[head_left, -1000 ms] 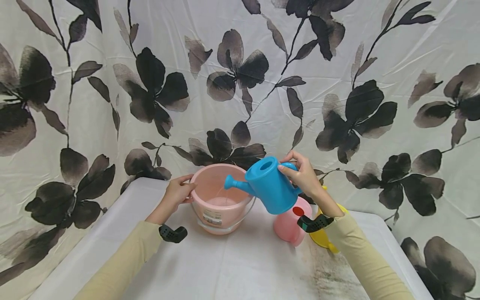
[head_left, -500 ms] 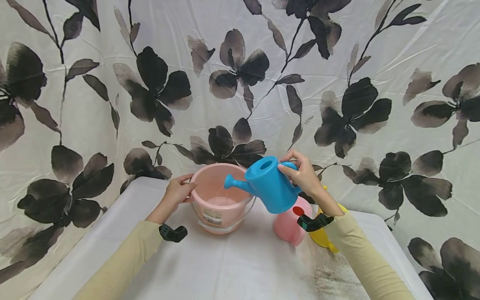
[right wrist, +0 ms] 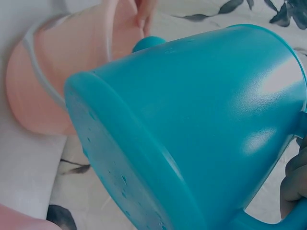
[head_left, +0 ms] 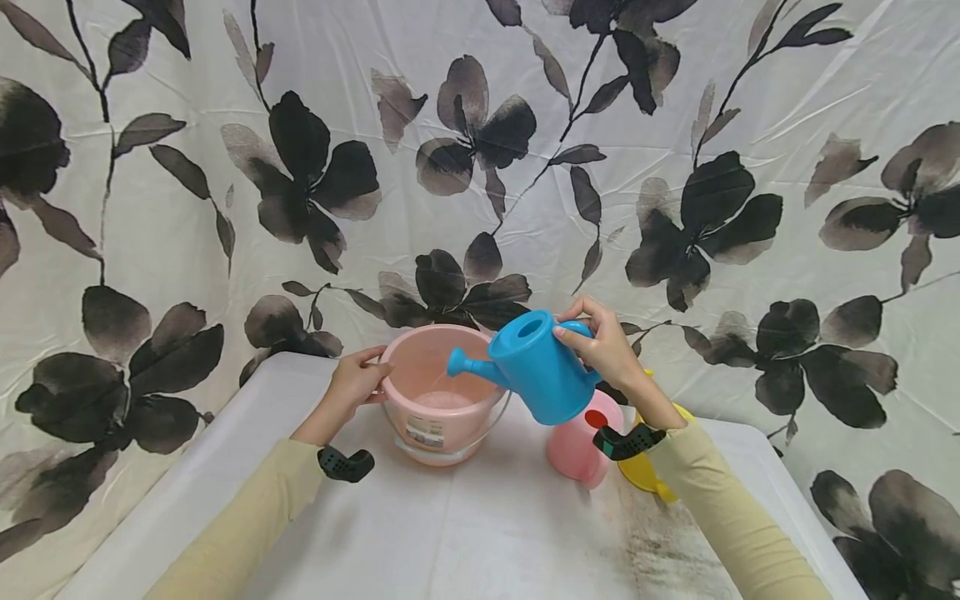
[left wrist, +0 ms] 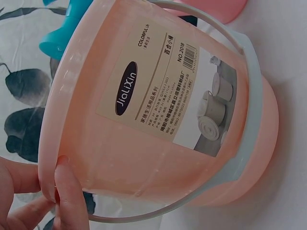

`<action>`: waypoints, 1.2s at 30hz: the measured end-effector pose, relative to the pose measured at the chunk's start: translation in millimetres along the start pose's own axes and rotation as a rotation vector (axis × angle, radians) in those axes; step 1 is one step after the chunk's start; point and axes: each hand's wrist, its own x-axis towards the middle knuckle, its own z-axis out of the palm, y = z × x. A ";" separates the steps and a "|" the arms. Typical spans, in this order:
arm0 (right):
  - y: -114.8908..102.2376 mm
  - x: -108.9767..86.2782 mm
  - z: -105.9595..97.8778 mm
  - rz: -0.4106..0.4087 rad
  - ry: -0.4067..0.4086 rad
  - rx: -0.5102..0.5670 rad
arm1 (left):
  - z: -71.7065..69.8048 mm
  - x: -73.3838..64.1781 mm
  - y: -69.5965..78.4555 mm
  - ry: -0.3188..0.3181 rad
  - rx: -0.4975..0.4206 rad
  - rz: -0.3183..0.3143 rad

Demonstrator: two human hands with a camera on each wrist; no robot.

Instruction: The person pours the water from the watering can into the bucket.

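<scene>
My left hand (head_left: 351, 385) pinches the left rim of a light pink bucket (head_left: 401, 408), thumb on the outer wall in the left wrist view. The bucket stands upright, its white handle hanging down across the front below a printed label (left wrist: 163, 91). My right hand (head_left: 606, 343) grips the handle of a blue watering can (head_left: 547, 383) and holds it above the table. The can tips to the left, and its spout head reaches over the bucket's opening. Faint pale streaks show below the spout. Droplets cling to the can's base (right wrist: 124, 177) in the right wrist view.
Below my right hand, a pink watering can (head_left: 572, 454) stands on the white-covered table (head_left: 450, 533). A yellow object (head_left: 641, 473) beside it is partly hidden by my right forearm. A brownish stain marks the cloth at the right. Flower-printed fabric hangs behind.
The head view has shifted very slightly. Both hands keep their holds, and the bucket and the tilted blue watering can stay in place.
</scene>
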 end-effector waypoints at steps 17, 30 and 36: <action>1.3 0.1 -1.7 0.004 0.003 -0.024 | 3.4 -0.8 0.9 0.014 0.005 -0.003; 1.5 0.1 -1.4 0.007 0.012 -0.043 | 4.1 -1.3 2.6 0.015 0.002 -0.007; 0.9 0.7 -2.2 0.012 0.007 -0.051 | 3.7 -0.7 2.8 0.018 0.005 -0.002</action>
